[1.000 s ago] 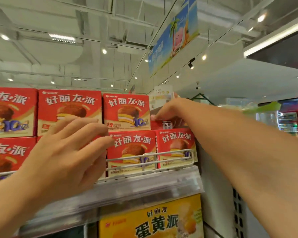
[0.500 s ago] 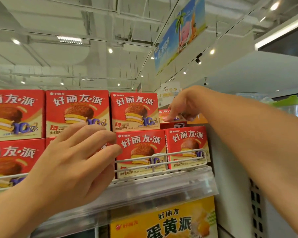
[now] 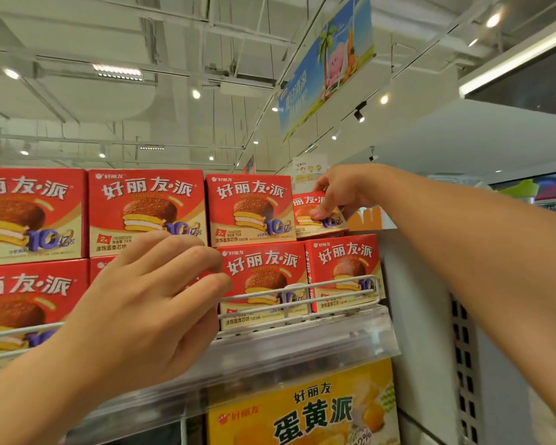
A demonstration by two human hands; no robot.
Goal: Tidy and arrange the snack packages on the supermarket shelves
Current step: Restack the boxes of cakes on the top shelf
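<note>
Head view: the right hand [image 3: 341,194] grips a small red pie box [image 3: 315,216], thumb on its front, fingers curled over its top; it sits tilted at the upper row's right end, top edge hidden by the hand. The left hand [image 3: 142,306], fingers loosely bent and holding nothing, hides part of the stacked red pie boxes [image 3: 146,203] behind the wire shelf rail [image 3: 302,289]. A yellow box [image 3: 302,412] below is cut off
</note>
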